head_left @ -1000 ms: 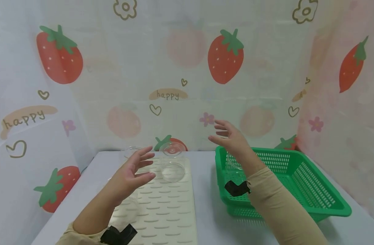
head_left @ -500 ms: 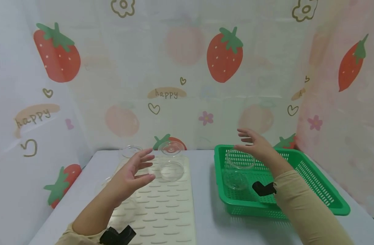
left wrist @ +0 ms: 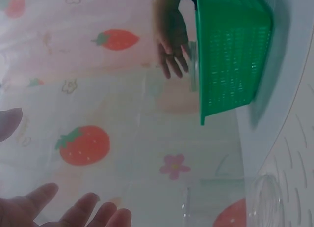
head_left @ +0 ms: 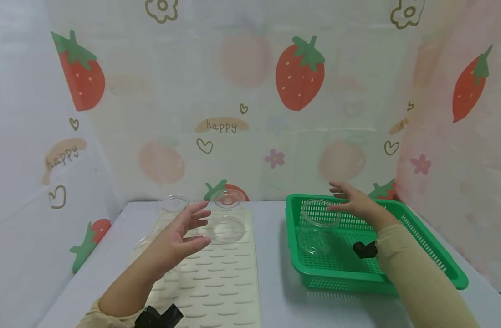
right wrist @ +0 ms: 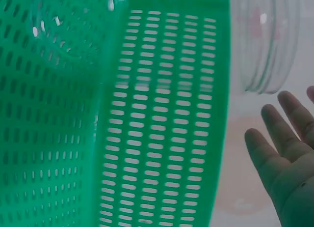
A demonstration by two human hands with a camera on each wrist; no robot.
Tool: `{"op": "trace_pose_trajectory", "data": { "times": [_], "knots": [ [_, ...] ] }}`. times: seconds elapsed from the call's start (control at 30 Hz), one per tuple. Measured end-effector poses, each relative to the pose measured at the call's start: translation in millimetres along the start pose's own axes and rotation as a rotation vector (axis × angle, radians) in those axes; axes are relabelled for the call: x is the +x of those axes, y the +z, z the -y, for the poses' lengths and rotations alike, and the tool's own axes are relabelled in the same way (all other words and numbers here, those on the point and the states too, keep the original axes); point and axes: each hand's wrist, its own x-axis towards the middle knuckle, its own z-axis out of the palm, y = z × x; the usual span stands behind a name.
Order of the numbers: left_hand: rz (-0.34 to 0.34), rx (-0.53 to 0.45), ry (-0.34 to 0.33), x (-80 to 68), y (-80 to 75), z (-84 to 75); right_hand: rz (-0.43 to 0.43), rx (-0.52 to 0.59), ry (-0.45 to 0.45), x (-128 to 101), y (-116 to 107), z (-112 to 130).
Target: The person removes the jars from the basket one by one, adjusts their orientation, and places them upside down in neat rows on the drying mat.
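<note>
My right hand (head_left: 359, 205) is above the green basket (head_left: 336, 275), fingers extended and apart from each other. Inside the basket's left part stands a clear, round, see-through jar (head_left: 312, 234), its rim just left of my fingertips. The right wrist view shows the jar's ridged rim (right wrist: 265, 45) with a small gap to the fingers. My left hand (head_left: 178, 237) hovers over the cream mat (head_left: 222, 291) with nothing in it, thumb and fingers spread. Just beyond its fingertips a clear jar (head_left: 229, 228) stands on the mat.
Another clear jar (head_left: 175, 203) stands behind the left hand, and part of a clear rim (head_left: 140, 243) shows left of the wrist. White table (head_left: 271, 273) lies between mat and basket. A strawberry-printed curtain (head_left: 250, 155) encloses the back and sides.
The right hand has moved right and slightly down, away from the jar in the basket, which now shows more fully. My left hand has stayed nearly still.
</note>
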Motion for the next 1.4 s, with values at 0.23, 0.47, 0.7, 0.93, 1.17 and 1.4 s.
{"op": "trace_pose_trajectory", "data": {
  "times": [0.23,0.47,0.7,0.93,1.17,1.4],
  "knots": [
    [0.011,0.008,0.004,0.1,0.4,2.2,0.082,0.028,-0.002,4,2,-12],
    [0.017,0.004,0.012,0.6,0.9,4.3,0.179,0.068,0.018,6,6,-19],
    [0.018,0.008,0.013,-0.9,1.5,4.8,0.264,0.099,0.005,6,9,-20],
    [0.015,0.013,0.014,-2.0,2.5,4.4,0.295,0.095,0.034,7,10,-22],
    [0.013,0.011,0.014,-2.8,4.5,3.8,0.305,0.111,0.034,6,11,-23],
    [0.016,-0.001,0.012,-3.8,7.2,4.2,0.294,0.115,0.021,7,13,-24]
  ]
}}
